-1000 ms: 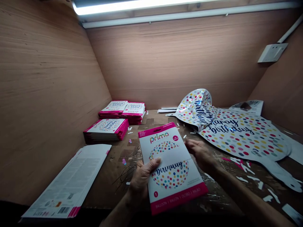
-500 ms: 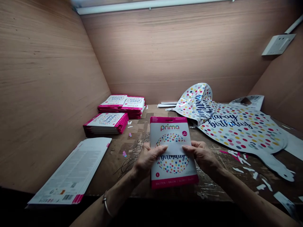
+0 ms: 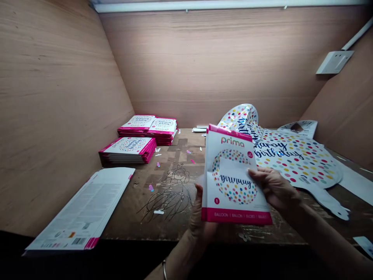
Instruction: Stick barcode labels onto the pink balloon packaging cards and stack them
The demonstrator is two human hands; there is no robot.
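Note:
A pink and white balloon packet, printed "prima" with a ring of coloured dots, stands tilted above the front of the table. A plain white patch crosses its middle, over part of the lettering. My right hand pinches its right edge, thumb on the front face. At the lower left edge, my left hand supports the packet from behind, most of its fingers hidden. Flat dotted "happy birthday" foil balloons lie behind and to the right of it.
Stacks of similar packets stand at the back left. Flat unfolded printed cards lie at the left front edge. Small paper scraps dot the brown table, which has a line drawing. Wooden panels enclose it; a socket is at right.
The packet has moved right and slightly up, and it has turned to show its left edge. My left hand has shifted from its front to behind its lower left side.

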